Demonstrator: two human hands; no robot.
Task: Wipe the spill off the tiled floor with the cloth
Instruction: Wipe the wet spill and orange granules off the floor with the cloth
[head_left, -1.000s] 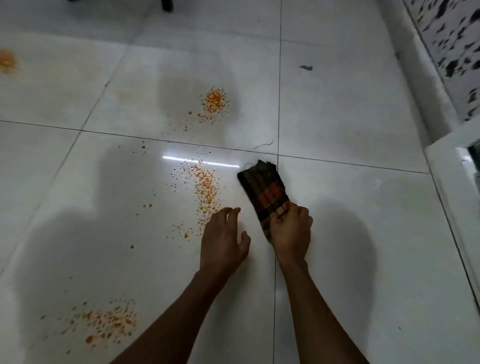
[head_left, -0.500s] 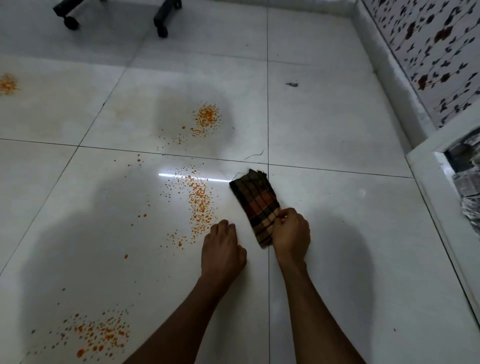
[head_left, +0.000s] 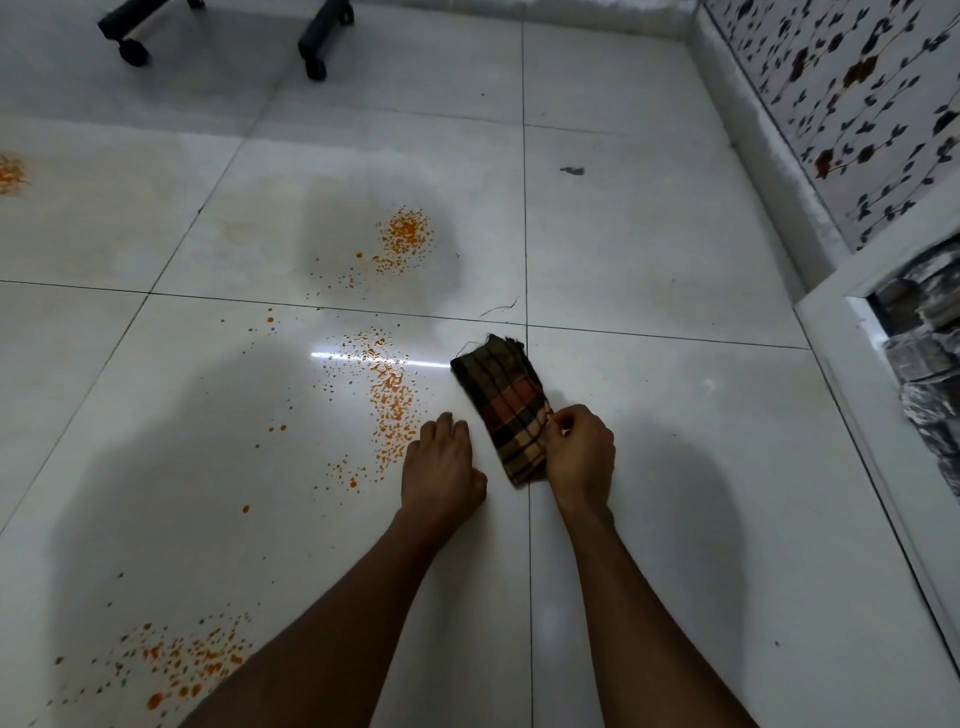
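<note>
A folded plaid cloth (head_left: 501, 397), brown and orange, lies on the white tiled floor (head_left: 675, 467). My right hand (head_left: 579, 454) pinches its near right edge. My left hand (head_left: 441, 467) rests on the tile just left of the cloth with its fingers curled, holding nothing. Orange spill droplets (head_left: 392, 395) run in a streak left of the cloth. A second orange patch (head_left: 405, 236) lies farther off. A third splatter (head_left: 176, 665) sits near my left forearm, and a fourth patch (head_left: 9, 174) touches the far left edge.
Black chair legs with casters (head_left: 311, 47) stand at the top left. A wall with floral tiles (head_left: 857, 104) and a white skirting run along the right. A white frame (head_left: 852, 395) borders the right side. A small dark scrap (head_left: 571, 170) lies on a far tile.
My left hand's fingers have curled in from spread flat. My right hand has gone from lying on the cloth to pinching its edge. The view has tilted up, showing the chair legs.
</note>
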